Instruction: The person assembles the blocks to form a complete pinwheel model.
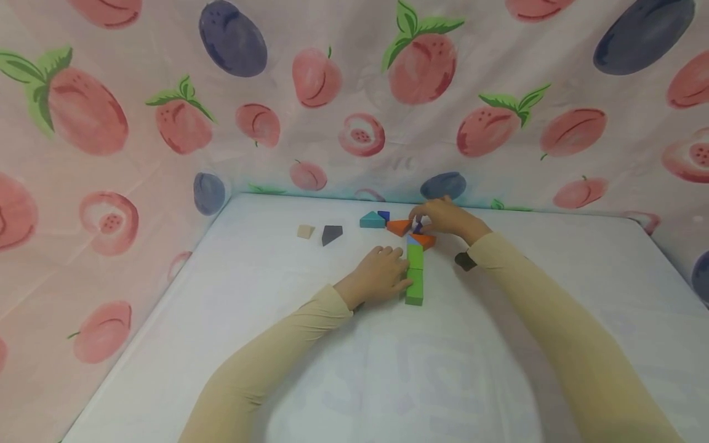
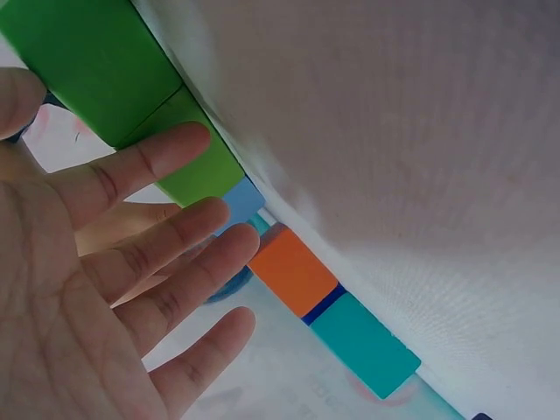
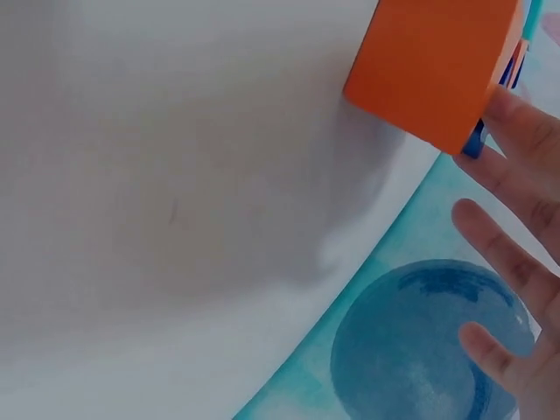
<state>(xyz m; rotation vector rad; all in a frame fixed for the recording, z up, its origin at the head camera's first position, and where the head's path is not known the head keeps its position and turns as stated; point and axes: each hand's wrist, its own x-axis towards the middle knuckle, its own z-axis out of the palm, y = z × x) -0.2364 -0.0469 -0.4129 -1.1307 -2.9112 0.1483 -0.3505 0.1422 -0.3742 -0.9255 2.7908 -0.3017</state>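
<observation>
Beside the green blocks [image 1: 415, 272], the left hand [image 1: 376, 275] is touching them with spread fingers.
Just beyond the green blocks, the right hand [image 1: 445, 218] is pinching a dark blue block [image 1: 418, 228] in its fingers.

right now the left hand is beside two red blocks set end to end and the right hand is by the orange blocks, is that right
Not quite: the head view shows that the two blocks beside the left hand are green blocks, not red. They are set end to end, and the right hand is by the orange blocks.
</observation>
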